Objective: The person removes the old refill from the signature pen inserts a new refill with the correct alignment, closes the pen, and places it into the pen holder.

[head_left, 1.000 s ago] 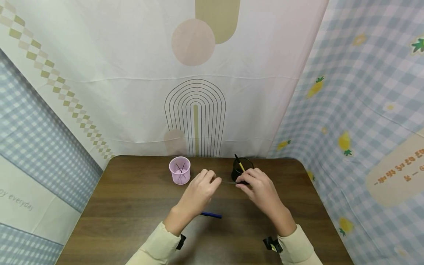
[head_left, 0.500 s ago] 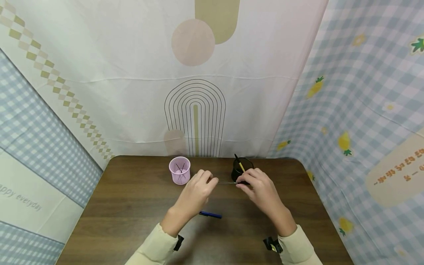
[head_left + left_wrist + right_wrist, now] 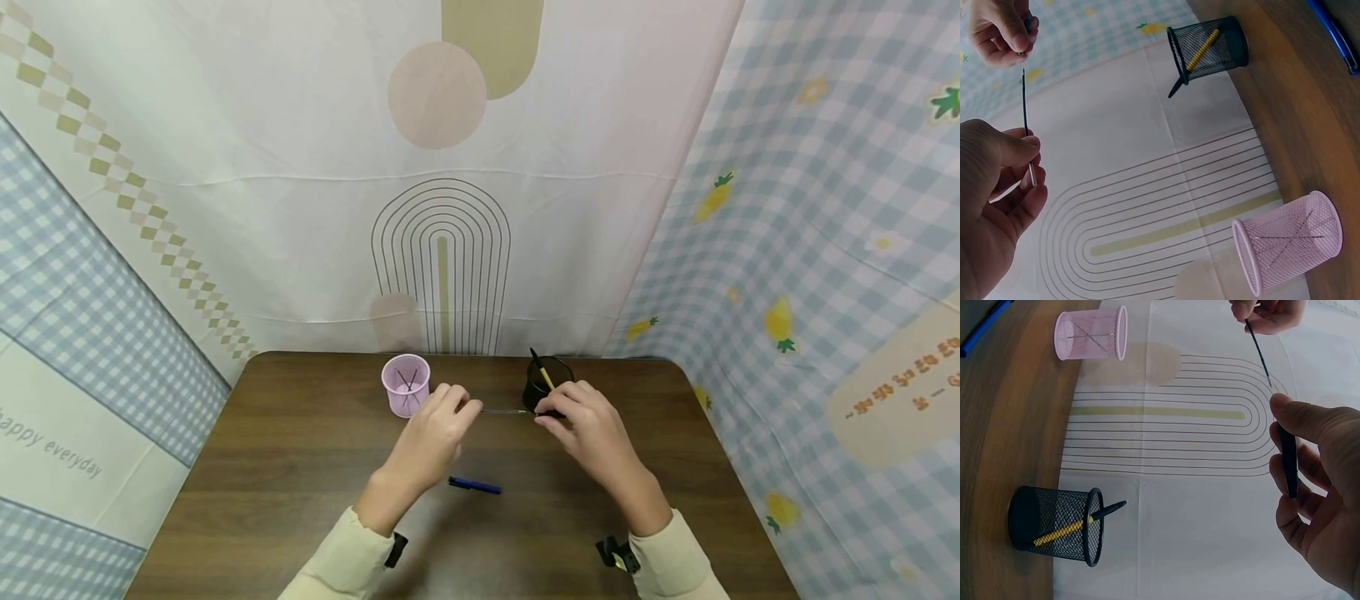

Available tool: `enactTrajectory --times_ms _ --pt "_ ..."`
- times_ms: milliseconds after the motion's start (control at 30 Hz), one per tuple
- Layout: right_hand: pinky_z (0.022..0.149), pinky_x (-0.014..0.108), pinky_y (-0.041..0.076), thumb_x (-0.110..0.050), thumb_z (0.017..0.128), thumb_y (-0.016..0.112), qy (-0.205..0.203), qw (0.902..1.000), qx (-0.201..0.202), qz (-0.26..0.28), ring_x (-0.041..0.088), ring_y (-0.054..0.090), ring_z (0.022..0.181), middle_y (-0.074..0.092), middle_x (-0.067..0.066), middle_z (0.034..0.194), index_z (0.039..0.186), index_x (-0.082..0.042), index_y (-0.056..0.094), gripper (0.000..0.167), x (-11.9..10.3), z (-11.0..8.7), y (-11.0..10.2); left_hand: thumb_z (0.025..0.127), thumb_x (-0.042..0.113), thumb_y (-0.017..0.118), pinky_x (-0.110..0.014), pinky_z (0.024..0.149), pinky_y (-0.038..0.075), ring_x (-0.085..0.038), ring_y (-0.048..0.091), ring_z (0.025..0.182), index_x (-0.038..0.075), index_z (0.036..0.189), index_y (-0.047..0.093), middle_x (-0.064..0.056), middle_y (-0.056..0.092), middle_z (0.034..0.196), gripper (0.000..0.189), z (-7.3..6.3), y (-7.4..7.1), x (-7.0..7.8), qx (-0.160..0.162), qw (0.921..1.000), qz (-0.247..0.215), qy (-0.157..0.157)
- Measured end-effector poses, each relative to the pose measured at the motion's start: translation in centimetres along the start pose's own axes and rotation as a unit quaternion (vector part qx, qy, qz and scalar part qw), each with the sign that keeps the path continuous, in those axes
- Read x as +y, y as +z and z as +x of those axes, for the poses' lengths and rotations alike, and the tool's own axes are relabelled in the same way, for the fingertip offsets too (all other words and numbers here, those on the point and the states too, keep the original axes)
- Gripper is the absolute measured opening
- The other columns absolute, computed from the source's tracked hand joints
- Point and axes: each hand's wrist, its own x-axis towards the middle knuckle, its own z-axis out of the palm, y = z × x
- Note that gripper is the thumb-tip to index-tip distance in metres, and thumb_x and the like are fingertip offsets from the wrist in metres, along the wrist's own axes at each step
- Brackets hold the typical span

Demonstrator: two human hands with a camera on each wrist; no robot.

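My left hand point(image 3: 431, 437) pinches a thin dark pen refill point(image 3: 1025, 106) with a pale end between thumb and fingers. Its far tip points at my right hand point(image 3: 588, 425) and stands slightly apart from those fingers in both wrist views. A black pen barrel point(image 3: 1288, 462) is gripped in the right hand, mostly covered by fingers in the head view. Behind the left hand is a pink mesh cup point(image 3: 390, 392) holding thin dark sticks point(image 3: 408, 381). Behind the right hand stands a black mesh cup point(image 3: 1075, 503) with a yellow-and-black pen point(image 3: 1108, 509) leaning in it.
A blue pen point(image 3: 475, 485) lies on the brown wooden table point(image 3: 300, 500), nearer the person than the cups. A patterned white cloth point(image 3: 300, 250) hangs along the table's back edge, and a checked cloth point(image 3: 750, 292) hangs at the right.
My left hand has moved left with the refill, so more of the refill shows between the hands. The right hand has stayed in place with the barrel.
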Motion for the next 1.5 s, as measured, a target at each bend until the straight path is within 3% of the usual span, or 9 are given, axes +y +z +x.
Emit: enactTrajectory --times_ms 433,833,1333,1500 --pt "0.068 0.031 0.051 -0.008 0.072 0.092 -0.002 1.0 0.008 0.003 0.015 0.059 0.084 0.069 -0.004 0.091 0.088 -0.016 0.074 0.025 0.0 0.0 -0.2 0.079 -0.017 0.059 -0.033 0.066 0.048 -0.023 0.053 0.077 0.004 0.098 0.066 -0.007 0.057 0.089 0.029 -0.9 1.3 -1.4 -0.007 0.9998 -0.014 -0.015" --pt "0.07 0.032 0.052 -0.013 0.076 0.09 0.001 1.0 0.0 0.003 0.015 0.06 0.085 0.069 -0.004 0.093 0.09 -0.018 0.074 0.022 0.0 -0.1 -0.2 0.078 -0.015 0.058 -0.032 0.065 0.047 -0.023 0.054 0.075 0.007 0.096 0.066 -0.006 0.057 0.086 0.029 -1.5 4.0 -2.2 -0.015 0.9998 -0.009 -0.011" --pt "0.071 0.032 0.053 -0.015 0.075 0.091 0.007 1.0 0.001 0.003 0.013 0.059 0.085 0.069 -0.005 0.093 0.089 -0.018 0.074 0.023 0.1 -0.1 -0.2 0.078 -0.015 0.057 -0.032 0.069 0.049 -0.022 0.053 0.077 0.008 0.095 0.064 -0.004 0.055 0.086 0.029 -2.8 7.0 -2.5 -0.068 0.9976 -0.005 -0.015" --pt "0.07 0.031 0.052 -0.014 0.075 0.091 0.005 1.0 0.001 0.0 0.013 0.059 0.084 0.069 -0.005 0.093 0.089 -0.017 0.074 0.022 0.1 -0.2 -0.1 0.073 -0.015 0.057 -0.032 0.067 0.049 -0.023 0.054 0.075 0.007 0.096 0.064 -0.005 0.055 0.085 0.033 -3.4 8.2 -2.7 -0.078 0.9968 -0.006 -0.015"
